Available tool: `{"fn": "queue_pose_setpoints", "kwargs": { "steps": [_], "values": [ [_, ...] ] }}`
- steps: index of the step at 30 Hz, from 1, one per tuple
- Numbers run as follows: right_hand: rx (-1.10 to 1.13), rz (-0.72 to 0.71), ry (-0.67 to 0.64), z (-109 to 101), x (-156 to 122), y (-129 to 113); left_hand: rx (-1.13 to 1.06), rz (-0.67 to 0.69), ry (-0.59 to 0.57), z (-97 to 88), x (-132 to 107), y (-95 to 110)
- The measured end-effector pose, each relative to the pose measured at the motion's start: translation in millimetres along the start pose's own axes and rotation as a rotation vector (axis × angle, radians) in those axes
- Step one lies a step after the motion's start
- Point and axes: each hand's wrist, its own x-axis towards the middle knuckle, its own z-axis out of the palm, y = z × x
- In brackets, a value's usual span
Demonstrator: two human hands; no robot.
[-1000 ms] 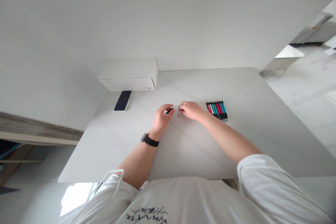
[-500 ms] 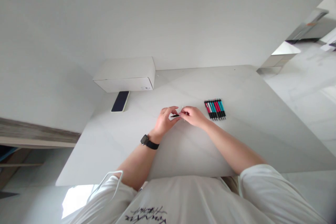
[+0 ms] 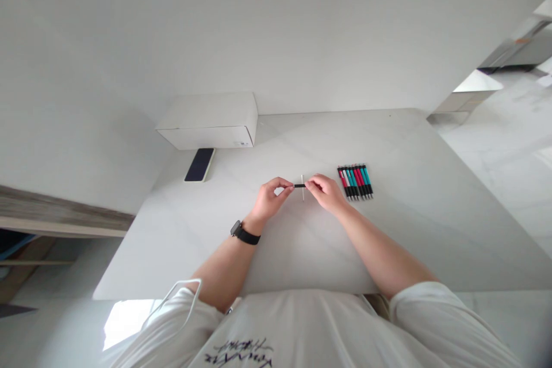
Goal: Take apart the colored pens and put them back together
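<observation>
Between my two hands a pen (image 3: pixel 299 186) lies level, its black grip part showing. My left hand (image 3: pixel 270 198) pinches the left end between thumb and fingertips. The right end is in the closed fingers of my right hand (image 3: pixel 326 192), which cover the rest of the barrel. A thin white stick, perhaps a refill (image 3: pixel 302 196), lies on the table, crossing beneath the pen. To the right of my right hand, several pens (image 3: pixel 355 181) with red, white and teal barrels and black grips lie side by side in a row.
A white box (image 3: pixel 207 137) stands at the back left of the white table (image 3: pixel 414 224), against the wall. In front of it lies a phone (image 3: pixel 199 165), its screen dark. A white cable (image 3: pixel 196 293) loops near my left sleeve.
My hands have drawn slightly apart, and the pen's black section now shows between them. Its dark end, tilted at my left fingers before, is now held in their pinch.
</observation>
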Motion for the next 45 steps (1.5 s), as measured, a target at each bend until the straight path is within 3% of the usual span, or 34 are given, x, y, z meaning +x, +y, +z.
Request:
{"fn": "queue_pose_setpoints", "kwargs": {
  "steps": [11, 18, 25, 31, 37, 45],
  "values": [
    [-0.014, -0.051, 0.073, 6, -9, -1, -0.271, -0.171, -0.061, -0.2, 2, -10],
    [0.012, -0.018, 0.061, 7, -8, -4, -0.27, -0.16, -0.035, -3.2, 4, -11],
    [0.069, -0.146, 0.096, 10, -6, 3, -0.305, -0.158, -0.034, -3.3, 4, -14],
    [0.08, -0.086, 0.062, 13, -6, 6, -0.312, -0.168, -0.055, -4.2, 3, -13],
    [0.063, -0.163, 0.097, 14, -6, 5, -0.3, -0.172, -0.066, -5.1, 3, -13],
    [0.07, -0.09, 0.041, 13, -8, 6, -0.318, -0.186, -0.078, -2.8, 3, -13]
  ]
}}
